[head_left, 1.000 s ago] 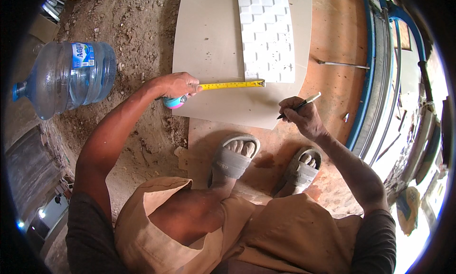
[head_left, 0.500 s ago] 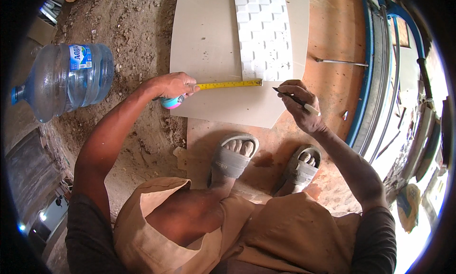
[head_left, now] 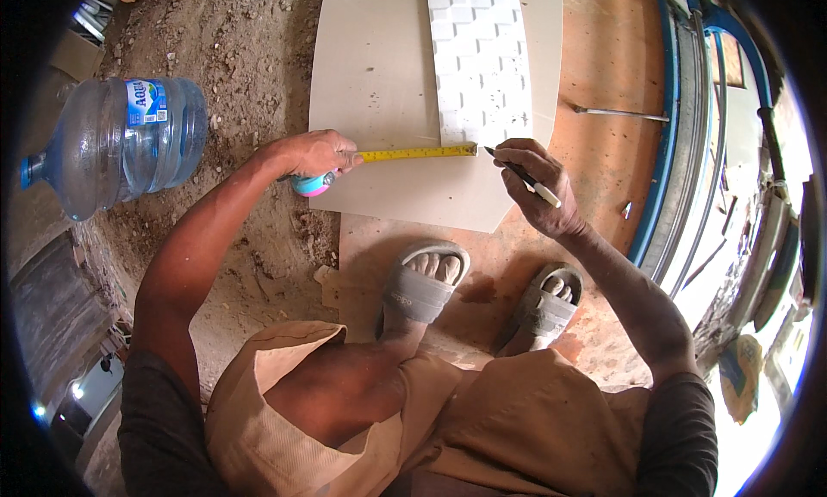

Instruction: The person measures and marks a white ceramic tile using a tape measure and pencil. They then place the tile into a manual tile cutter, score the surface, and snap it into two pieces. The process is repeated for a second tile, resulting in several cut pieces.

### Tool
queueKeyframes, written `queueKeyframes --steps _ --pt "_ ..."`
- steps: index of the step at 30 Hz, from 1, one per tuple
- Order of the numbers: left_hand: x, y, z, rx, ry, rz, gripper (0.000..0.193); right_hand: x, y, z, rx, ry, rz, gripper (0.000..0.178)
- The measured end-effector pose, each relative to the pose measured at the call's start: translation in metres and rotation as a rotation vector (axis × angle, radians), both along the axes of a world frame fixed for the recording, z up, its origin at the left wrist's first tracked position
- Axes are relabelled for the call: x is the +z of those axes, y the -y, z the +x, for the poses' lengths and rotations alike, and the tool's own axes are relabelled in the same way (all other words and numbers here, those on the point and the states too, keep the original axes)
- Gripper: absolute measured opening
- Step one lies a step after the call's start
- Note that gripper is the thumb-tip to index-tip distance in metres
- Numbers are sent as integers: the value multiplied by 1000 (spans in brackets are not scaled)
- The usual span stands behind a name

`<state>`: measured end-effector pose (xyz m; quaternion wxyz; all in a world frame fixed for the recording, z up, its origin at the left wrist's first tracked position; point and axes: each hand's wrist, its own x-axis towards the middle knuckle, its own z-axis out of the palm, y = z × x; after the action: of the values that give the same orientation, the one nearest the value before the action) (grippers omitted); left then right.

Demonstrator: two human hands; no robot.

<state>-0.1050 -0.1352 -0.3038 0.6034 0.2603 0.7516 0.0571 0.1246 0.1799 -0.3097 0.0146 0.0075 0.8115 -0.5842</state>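
My left hand (head_left: 319,154) is closed on a tape measure (head_left: 312,185) with a turquoise and pink case, at the left edge of a beige flat sheet (head_left: 379,83). Its yellow blade reaches right across the sheet, the hooked end lying just below the near edge of a white strip (head_left: 481,58) with a raised block pattern. A black marker pen (head_left: 532,180) with a pale rear end is pinched in my right hand (head_left: 543,185). The pen's tip points left, close to the blade's hooked end; whether it touches the sheet I cannot tell.
A large clear blue water bottle (head_left: 129,148) lies on the rubble-strewn ground (head_left: 233,58) at left. My sandalled feet (head_left: 426,282) stand on orange-brown flooring near the sheet. To the right are a thin metal rod (head_left: 620,113) and a blue metal frame (head_left: 659,170).
My right hand has shifted slightly left, bringing the pen's tip nearer to the end of the tape's blade. The left hand and tape measure look practically still.
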Motion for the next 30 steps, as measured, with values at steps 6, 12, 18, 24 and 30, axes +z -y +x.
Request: queueKeyframes --steps 6,12,18,24,30 --pt "-1 0 0 5 -3 -17 46 1 3 1 -1 3 -3 25" --pt "2 -3 0 -11 7 -37 44 0 2 0 -6 -27 3 25" --pt "4 -5 1 -16 -14 -48 44 -1 3 0 -11 -47 13 24" --pt "2 -2 0 -20 -8 -10 48 2 1 0 13 -16 -12 26" --pt "3 -3 0 -21 -12 -4 47 0 1 1 33 -41 52 26"
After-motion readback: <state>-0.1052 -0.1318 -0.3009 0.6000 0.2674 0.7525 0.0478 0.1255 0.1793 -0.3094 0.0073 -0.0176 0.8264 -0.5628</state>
